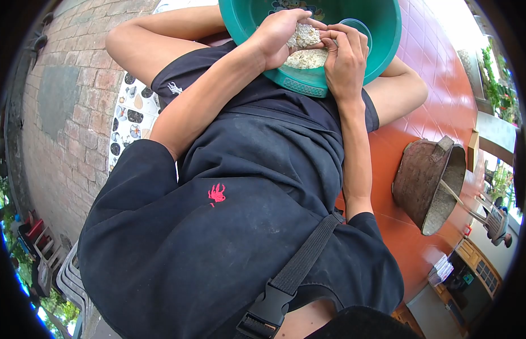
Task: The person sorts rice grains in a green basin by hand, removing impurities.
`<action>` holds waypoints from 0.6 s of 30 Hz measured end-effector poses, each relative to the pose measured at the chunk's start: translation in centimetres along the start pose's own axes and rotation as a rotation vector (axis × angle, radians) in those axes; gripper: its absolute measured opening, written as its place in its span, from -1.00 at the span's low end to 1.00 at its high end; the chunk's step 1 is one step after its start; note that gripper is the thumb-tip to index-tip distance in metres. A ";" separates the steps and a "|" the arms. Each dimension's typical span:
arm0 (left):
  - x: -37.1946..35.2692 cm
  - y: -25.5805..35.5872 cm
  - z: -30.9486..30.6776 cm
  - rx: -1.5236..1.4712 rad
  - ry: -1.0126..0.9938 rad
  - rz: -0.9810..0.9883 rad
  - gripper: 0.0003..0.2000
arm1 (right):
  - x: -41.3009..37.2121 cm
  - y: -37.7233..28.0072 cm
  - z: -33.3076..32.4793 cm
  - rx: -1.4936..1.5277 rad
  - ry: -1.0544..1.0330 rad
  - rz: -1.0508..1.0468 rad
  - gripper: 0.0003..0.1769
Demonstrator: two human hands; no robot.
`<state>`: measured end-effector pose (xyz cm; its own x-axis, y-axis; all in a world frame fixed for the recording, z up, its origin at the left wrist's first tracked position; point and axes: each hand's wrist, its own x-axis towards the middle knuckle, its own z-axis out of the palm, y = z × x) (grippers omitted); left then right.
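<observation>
A green plastic basin [304,86] rests on my lap between my crossed legs. In it lies a heap of pale grains [306,59], perhaps rice. My left hand [280,35] is turned palm up over the basin, its fingers curled around a clump of pale grains [306,36]. From the other side my right hand [348,55] meets the clump, with thumb and fingers bent together in a pinch. Whatever is between those fingers is too small to make out. A clear round container with a blue rim [366,27] is inside the basin, partly behind my right hand.
Red tiles [381,175] cover the floor to the right, where a large worn tub [424,178] lies tilted with a stick in it. Brick paving [85,107] runs along the left. Under me is a patterned white surface [127,110]. Stacked chairs [76,282] stand lower left.
</observation>
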<state>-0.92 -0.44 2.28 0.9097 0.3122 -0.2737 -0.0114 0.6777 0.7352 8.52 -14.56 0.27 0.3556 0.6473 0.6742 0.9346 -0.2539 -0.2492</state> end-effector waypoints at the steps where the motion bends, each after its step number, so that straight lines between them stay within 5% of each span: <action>1: 0.1 -0.1 0.0 -0.001 0.000 0.000 -0.54 | -0.1 0.1 0.1 -0.018 -0.009 0.004 -0.93; 18: -0.2 0.2 0.0 0.086 0.079 -0.034 -0.51 | -0.1 0.4 0.1 0.087 -0.034 0.007 -0.89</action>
<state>-1.13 -0.40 2.51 0.8736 0.3437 -0.3445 0.0573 0.6304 0.7742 8.86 -14.66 -0.02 0.3605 0.6705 0.6484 0.9290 -0.1955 -0.3143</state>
